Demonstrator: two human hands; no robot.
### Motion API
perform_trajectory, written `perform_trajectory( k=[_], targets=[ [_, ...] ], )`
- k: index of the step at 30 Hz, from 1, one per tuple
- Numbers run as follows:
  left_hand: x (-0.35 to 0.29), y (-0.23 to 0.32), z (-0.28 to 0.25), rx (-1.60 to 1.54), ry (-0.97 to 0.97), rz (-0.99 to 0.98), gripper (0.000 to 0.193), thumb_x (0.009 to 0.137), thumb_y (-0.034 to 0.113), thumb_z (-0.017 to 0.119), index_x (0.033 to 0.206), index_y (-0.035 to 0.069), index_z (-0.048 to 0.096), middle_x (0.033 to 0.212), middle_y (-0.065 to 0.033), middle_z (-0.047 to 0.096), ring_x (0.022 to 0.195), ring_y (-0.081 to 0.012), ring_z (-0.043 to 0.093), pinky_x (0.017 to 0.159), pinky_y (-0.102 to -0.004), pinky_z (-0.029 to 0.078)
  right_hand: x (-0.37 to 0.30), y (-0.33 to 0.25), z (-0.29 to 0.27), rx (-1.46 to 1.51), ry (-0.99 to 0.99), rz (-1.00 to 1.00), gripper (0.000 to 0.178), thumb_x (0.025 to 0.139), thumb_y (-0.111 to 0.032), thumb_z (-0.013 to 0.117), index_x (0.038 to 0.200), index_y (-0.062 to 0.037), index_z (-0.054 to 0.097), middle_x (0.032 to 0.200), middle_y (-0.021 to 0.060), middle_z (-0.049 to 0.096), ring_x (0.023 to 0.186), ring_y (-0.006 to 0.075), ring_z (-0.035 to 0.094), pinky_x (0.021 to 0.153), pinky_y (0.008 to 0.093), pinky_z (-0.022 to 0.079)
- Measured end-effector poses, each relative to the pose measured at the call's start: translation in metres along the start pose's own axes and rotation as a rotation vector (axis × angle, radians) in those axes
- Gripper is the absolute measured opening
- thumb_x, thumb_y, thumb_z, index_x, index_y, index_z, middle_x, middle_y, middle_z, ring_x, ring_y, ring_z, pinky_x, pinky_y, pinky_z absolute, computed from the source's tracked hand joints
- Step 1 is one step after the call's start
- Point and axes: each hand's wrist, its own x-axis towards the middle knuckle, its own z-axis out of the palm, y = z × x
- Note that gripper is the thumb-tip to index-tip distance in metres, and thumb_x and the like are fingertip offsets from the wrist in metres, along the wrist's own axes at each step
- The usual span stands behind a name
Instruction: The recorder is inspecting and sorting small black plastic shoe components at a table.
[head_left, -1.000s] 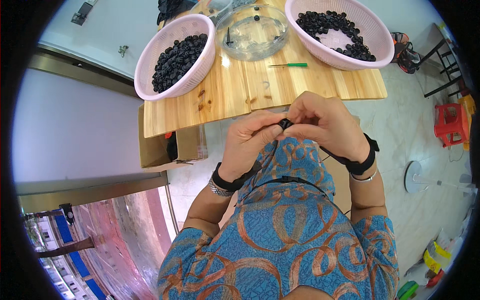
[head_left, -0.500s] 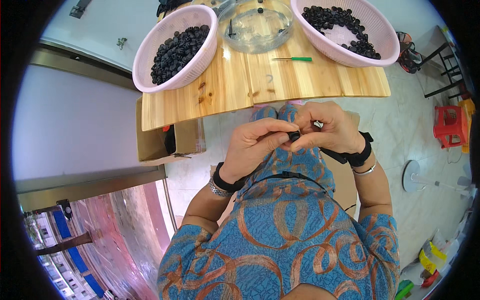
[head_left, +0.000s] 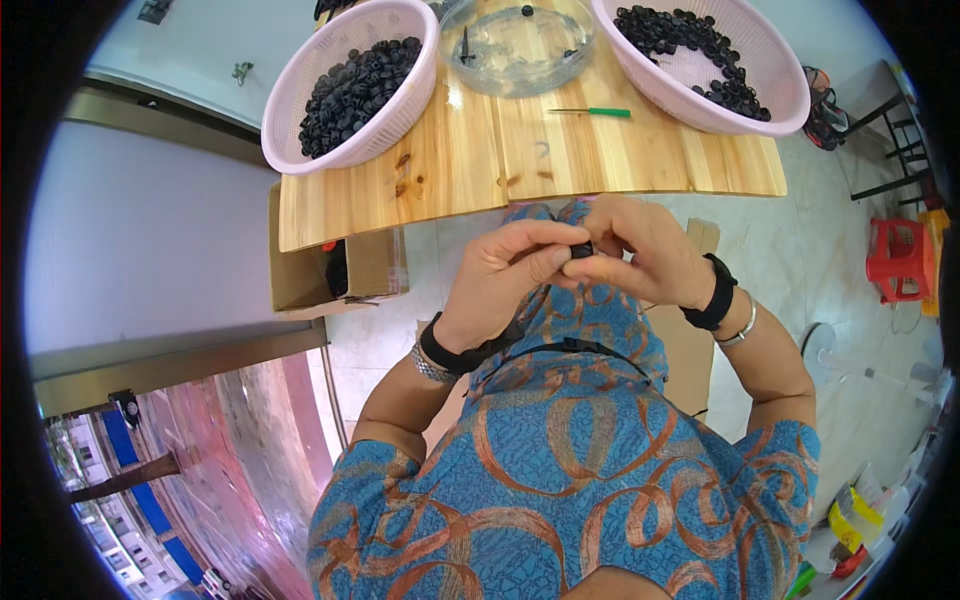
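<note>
Over my lap, just short of the table's near edge, both hands meet at a small black round part [head_left: 581, 250]. My left hand [head_left: 505, 275] pinches it between thumb and fingers from the left. From the other side my right hand [head_left: 640, 250] grips it with thumb and forefinger, so much of the part is covered. Many similar small black parts fill the left pink basket [head_left: 283, 135]. Black ring-like pieces lie in the right pink basket [head_left: 735, 118]. Between the baskets stands a clear round tray [head_left: 520, 82] with a few dark bits in it.
A green-handled pointed tool [head_left: 608, 112] lies on the wooden table [head_left: 450, 190]. Below the table's left end is an open cardboard box [head_left: 300, 285]. A red stool [head_left: 897, 260] and a white fan [head_left: 822, 345] stand on the floor at right.
My right hand has closed in on the black part, its thumb and forefinger now against it. The part has risen slightly, and the whole view has shifted a little.
</note>
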Motion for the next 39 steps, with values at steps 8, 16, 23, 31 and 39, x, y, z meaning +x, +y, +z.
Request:
perform_trajectory(
  k=[8, 16, 23, 31, 39],
  targets=[
    [0.009, 0.007, -0.015, -0.314, 0.0, -0.011, 0.023, 0.092, 0.012, 0.047, 0.11, -0.001, 0.052, 0.097, -0.0117, 0.06, 0.084, -0.0146, 0.061, 0.074, -0.0256, 0.053, 0.01, 0.004, 0.007, 0.484, 0.11, 0.087, 0.026, 0.075, -0.015, 0.072, 0.091, -0.0036, 0.054, 0.067, -0.0038, 0.048, 0.057, 0.0013, 0.042, 0.05, 0.0165, 0.033],
    [0.013, 0.029, -0.038, -0.443, 0.067, 0.009, 0.026, 0.093, 0.014, 0.046, 0.113, -0.001, 0.05, 0.096, -0.0139, 0.061, 0.081, -0.0147, 0.061, 0.071, -0.0234, 0.054, 0.028, -0.01, 0.014, 0.516, 0.316, 0.13, 0.027, 0.074, -0.009, 0.071, 0.094, -0.0002, 0.056, 0.07, -0.0023, 0.051, 0.058, 0.0024, 0.044, 0.052, 0.0165, 0.036],
    [0.016, 0.033, -0.022, -0.361, 0.153, 0.014, 0.025, 0.093, 0.017, 0.045, 0.112, 0.0, 0.05, 0.096, -0.0097, 0.059, 0.084, -0.0156, 0.061, 0.074, -0.0267, 0.053, 0.047, -0.015, 0.016, 0.25, 0.356, -0.134, 0.033, 0.074, -0.01, 0.069, 0.105, -0.0048, 0.059, 0.089, 0.0059, 0.053, 0.07, 0.0112, 0.05, 0.059, 0.0223, 0.041],
    [0.024, 0.038, -0.022, -0.351, 0.057, -0.138, 0.025, 0.093, 0.02, 0.046, 0.109, 0.001, 0.05, 0.092, -0.0084, 0.059, 0.083, -0.0144, 0.06, 0.075, -0.0273, 0.052, 0.049, -0.004, -0.009, 0.277, 0.218, -0.117, 0.023, 0.08, -0.012, 0.063, 0.102, -0.0039, 0.062, 0.078, 0.004, 0.052, 0.062, 0.0113, 0.044, 0.054, 0.0224, 0.036],
    [0.026, 0.032, -0.02, -0.112, 0.1, -0.019, 0.02, 0.092, 0.014, 0.048, 0.108, 0.002, 0.051, 0.096, -0.0074, 0.059, 0.082, -0.0127, 0.06, 0.073, -0.0275, 0.053, 0.043, -0.011, -0.014, 0.217, 0.118, 0.001, 0.017, 0.078, -0.009, 0.064, 0.093, -0.0023, 0.062, 0.074, 0.0035, 0.053, 0.063, 0.01, 0.048, 0.053, 0.0223, 0.039]
  ],
)
